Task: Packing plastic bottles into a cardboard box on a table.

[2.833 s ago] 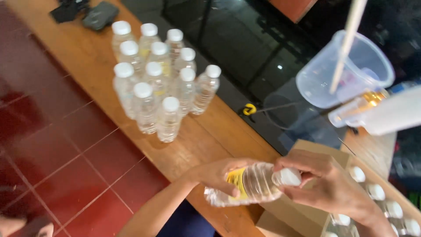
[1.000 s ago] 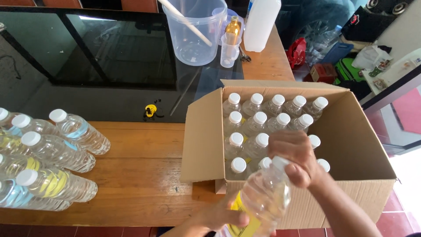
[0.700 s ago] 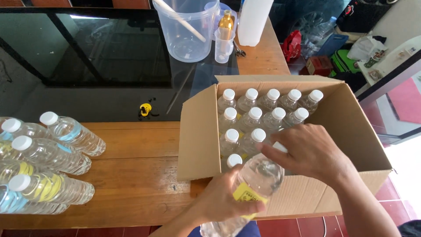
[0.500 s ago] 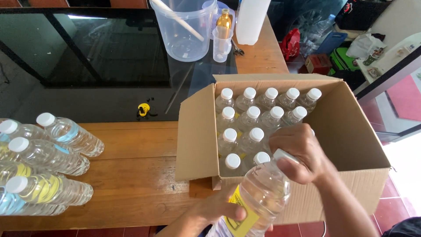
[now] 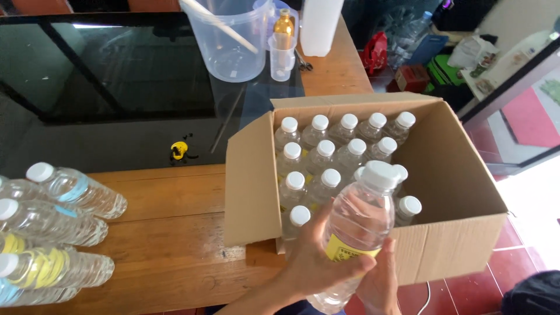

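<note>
Both my hands hold a clear plastic water bottle (image 5: 360, 219) with a white cap and a yellow label, upright just in front of an open cardboard box (image 5: 461, 239). My left hand (image 5: 312, 262) wraps the bottle's left side around the label. My right hand (image 5: 380, 283) grips its lower part from the right. Inside the box stand several capped bottles (image 5: 324, 154) of the same kind in rows, filling its left half. The held bottle's cap is level with the nearest row.
Several filled bottles (image 5: 58, 201) lie or lean at the left on the wooden table (image 5: 169, 233). Beyond it, a dark glass top carries a clear plastic jug (image 5: 230, 41), a small cup with an amber bottle (image 5: 283, 41), a white container (image 5: 321, 17) and a small yellow object (image 5: 179, 150).
My right hand has left the bottle's cap and dropped to its lower body. The bottle now stands more upright, a little closer to the box's front.
</note>
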